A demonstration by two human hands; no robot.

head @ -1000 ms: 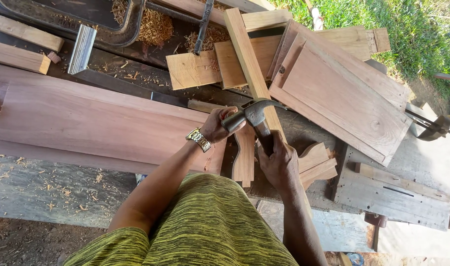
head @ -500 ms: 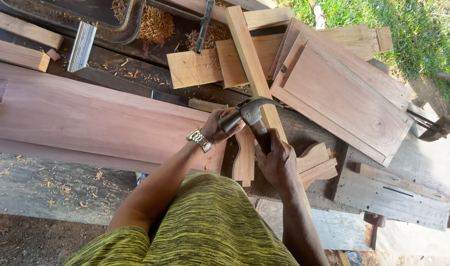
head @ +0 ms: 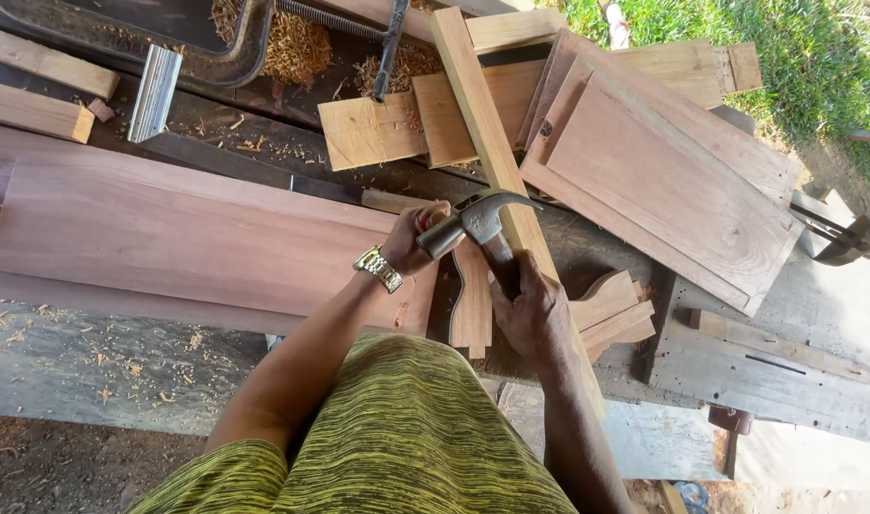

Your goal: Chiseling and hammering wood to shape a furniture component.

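My right hand (head: 530, 309) grips the handle of a steel claw hammer (head: 478, 219), whose head hovers over a small curved wooden piece (head: 471, 305). My left hand (head: 414, 236), with a gold wristwatch (head: 379, 268) on its wrist, is closed at the top of that piece just under the hammer head. What its fingers pinch is hidden. A long narrow wooden strip (head: 487, 143) runs diagonally under the hammer. A wide reddish board (head: 178, 233) lies to the left of my left hand.
Flat wooden panels (head: 663, 171) are stacked at the right, short boards (head: 378, 128) behind. Shaped offcuts (head: 611, 309) lie beside my right hand. A metal clamp (head: 849, 238) sits at the far right, wood shavings (head: 292, 43) and a dark metal frame at the back, grass beyond.
The hammer head has shifted slightly to the right and down over the curved piece. My left hand stays where it was.
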